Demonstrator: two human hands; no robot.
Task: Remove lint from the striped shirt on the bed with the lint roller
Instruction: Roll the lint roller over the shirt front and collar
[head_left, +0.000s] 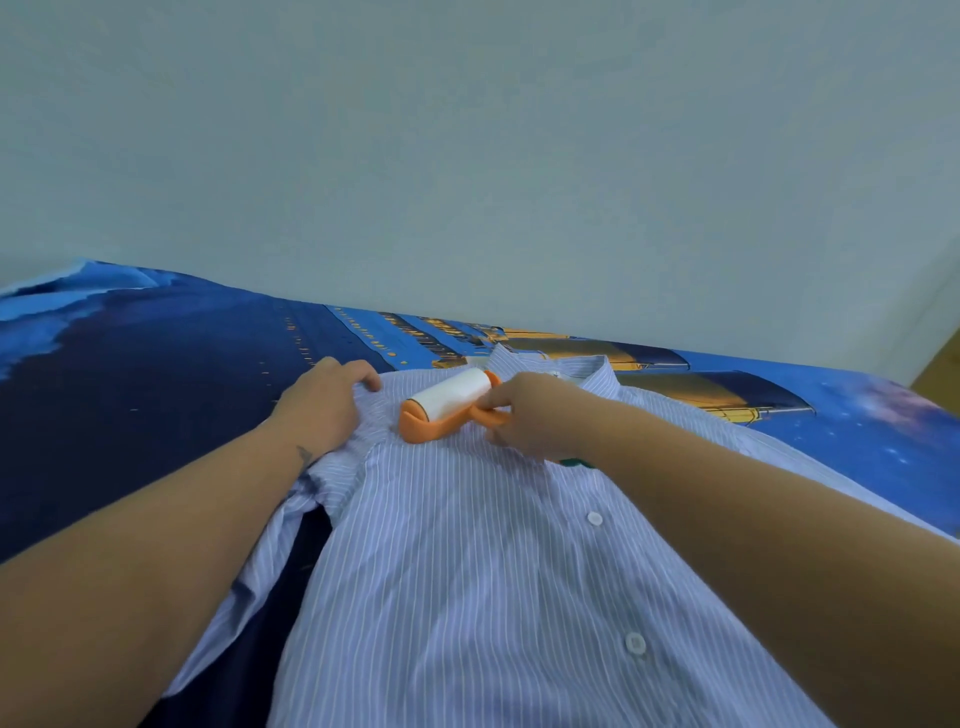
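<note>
Forearms fill the near edge of my view, both reaching out over the striped shirt (467, 571), which lies face up on the bed (130, 389) with its buttons running away from me toward the collar (566, 366).

Step in hand, as I judge it: rolling the upper chest and shoulder area, close under the collar.

Left hand (324, 402): palm down, fingers spread fairly wide, pressing the shoulder seam flat against the bed. It grips nothing; it only pins cloth.

Right hand (535, 415): closed around the orange handle of the lint roller (447, 402), fingers pinched near where the handle meets the drum.

Roller position: on the shirt, between my two hands, just short of the collar. The white sticky drum appears to touch the fabric, though I cannot be certain of full contact.

Orientation: drum's long axis runs diagonally, near-left to far-right. Handle trails back toward my right hand, so the tool would roll across that axis.

Next move, my guess: a stroke down the chest toward me, with the left hand keeping the cloth taut so it does not bunch. Some wrinkling shows beside the left sleeve.

Beyond the collar: printed blue bedsheet, then plain pale wall (467, 156).
</note>
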